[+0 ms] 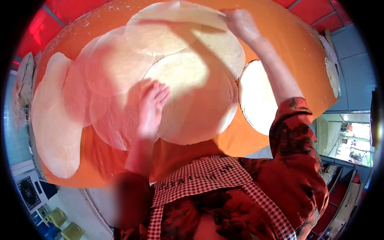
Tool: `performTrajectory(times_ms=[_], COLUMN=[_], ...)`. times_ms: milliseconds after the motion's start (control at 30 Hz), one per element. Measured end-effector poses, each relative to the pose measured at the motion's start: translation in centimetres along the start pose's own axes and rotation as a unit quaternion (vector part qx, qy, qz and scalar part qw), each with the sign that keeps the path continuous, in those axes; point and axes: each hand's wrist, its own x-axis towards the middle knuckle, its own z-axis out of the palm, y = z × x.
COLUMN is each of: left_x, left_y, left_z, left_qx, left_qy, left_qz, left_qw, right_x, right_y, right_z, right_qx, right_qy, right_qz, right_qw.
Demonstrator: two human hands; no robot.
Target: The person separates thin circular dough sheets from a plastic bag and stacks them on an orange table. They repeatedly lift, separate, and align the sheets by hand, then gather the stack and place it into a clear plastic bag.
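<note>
Several thin round dough sheets overlap in front of me. My left hand [154, 105] is over the left edge of the nearest round sheet [186, 120], fingers extended and holding nothing; blur hides whether it touches the dough. My right hand [241, 25] reaches to the far side, its fingers curled at the right end of the far dough sheet [163, 33]. That sheet's edge looks gripped there, though the fingertips are blurred. The shadow of an arm falls across the sheets. Near my right forearm lies a brightly lit pale round sheet [256, 99], partly covered by the arm.
An orange cloth [288, 63] covers the table. At the left rests a long folded dough sheet [55, 126]. Crumpled cloth [25, 79] hangs beyond the left edge. Dough-like pieces [331, 75] sit at the right edge. A checked apron [204, 175] covers my front.
</note>
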Motion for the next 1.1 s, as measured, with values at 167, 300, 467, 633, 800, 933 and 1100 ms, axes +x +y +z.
performTrajectory(times_ms=[167,300,467,633,800,933,1100], left_x=[-10.7,-14.9,-16.7,-16.2,-15.7,-15.2,-14.6], left_y=[-2.5,-4.4,-5.4,-6.4,-8.2,-8.9,-9.4], left_z=[-4.4,-5.2,-5.4,-5.0,-5.1,-5.6,-5.3], left_qx=[0.036,0.051,0.035,-0.032,-0.051,-0.076,-0.085], left_qy=[0.068,0.097,0.115,0.106,0.09,0.054,0.064], left_qz=[-0.027,-0.02,-0.017,-0.041,0.007,0.046,0.029], left_qw=[0.997,0.994,0.993,0.993,0.995,0.995,0.994], right_x=[-9.7,-22.0,-23.2,-24.9,-29.0,-27.7,-27.2], right_y=[-8.6,-12.6,-15.6,-16.6,-18.7,-19.7,-21.0], right_z=[-3.8,4.0,4.7,4.3,7.0,6.3,7.4], right_qx=[0.007,0.086,0.218,0.052,0.088,0.091,0.071], right_qy=[0.021,-0.028,-0.073,-0.052,-0.053,-0.07,-0.119], right_qz=[-0.079,-0.086,-0.05,-0.069,-0.065,-0.05,-0.031], right_qw=[0.997,0.992,0.972,0.995,0.993,0.992,0.99])
